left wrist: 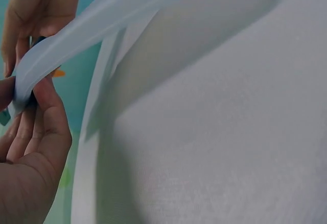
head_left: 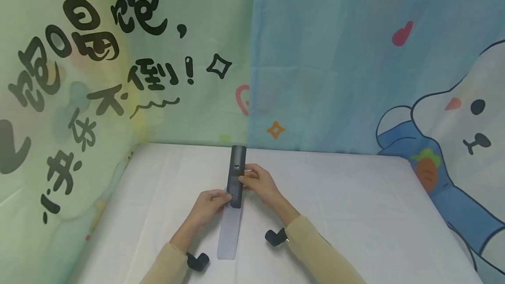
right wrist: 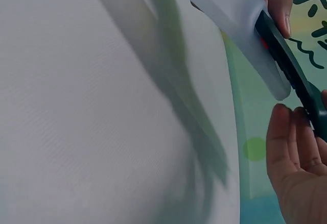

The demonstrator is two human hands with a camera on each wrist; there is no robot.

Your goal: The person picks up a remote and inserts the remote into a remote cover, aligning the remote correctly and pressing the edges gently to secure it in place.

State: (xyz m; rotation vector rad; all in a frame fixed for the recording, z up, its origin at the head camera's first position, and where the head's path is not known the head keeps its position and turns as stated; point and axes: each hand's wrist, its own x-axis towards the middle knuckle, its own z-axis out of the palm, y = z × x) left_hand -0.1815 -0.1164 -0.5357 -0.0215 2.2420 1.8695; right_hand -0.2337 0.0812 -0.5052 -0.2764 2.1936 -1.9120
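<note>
Over a white table (head_left: 355, 218), my right hand (head_left: 261, 184) pinches a dark handle (head_left: 237, 157); nearer and left, my left hand (head_left: 207, 207) pinches a clear strip (head_left: 228, 240) at its near end.

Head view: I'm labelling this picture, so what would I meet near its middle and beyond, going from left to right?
Left hand, long dark object, right hand, white cartoon animal on the backdrop.
</note>
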